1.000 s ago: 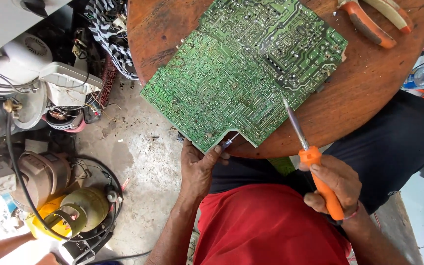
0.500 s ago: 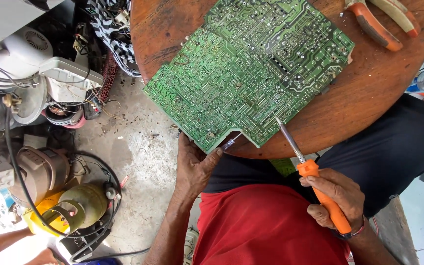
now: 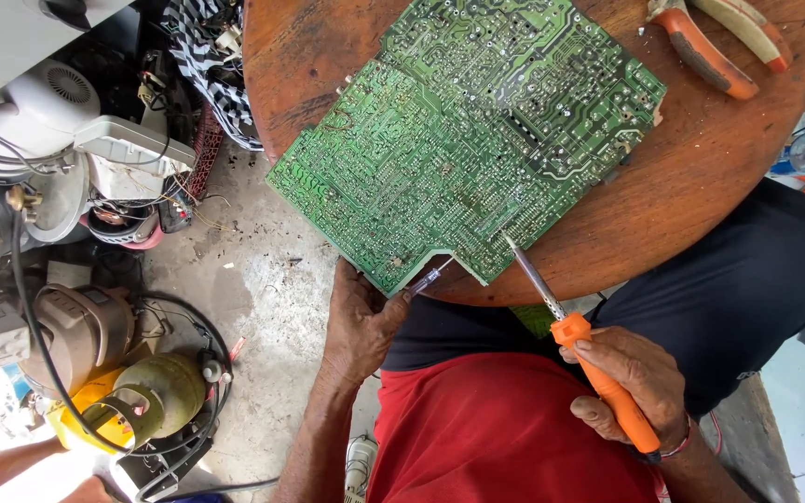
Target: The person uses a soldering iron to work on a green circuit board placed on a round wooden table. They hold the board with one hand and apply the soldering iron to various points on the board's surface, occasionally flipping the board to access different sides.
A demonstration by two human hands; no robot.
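A large green circuit board lies solder side up on a round wooden table, its near corner hanging over the edge. My left hand grips that near corner from below, and a thin clear-tipped tool shows at its fingers. My right hand holds an orange-handled soldering iron. Its metal tip touches the board's near edge.
Orange-handled pliers lie at the table's far right. To the left on the concrete floor stand old appliances, a white fan housing, cables and a small green gas cylinder. Another person's arm shows at the bottom left.
My right hand has drawn the soldering iron slightly down and left, so the tip sits at the board's near edge. My left hand stays on the corner.
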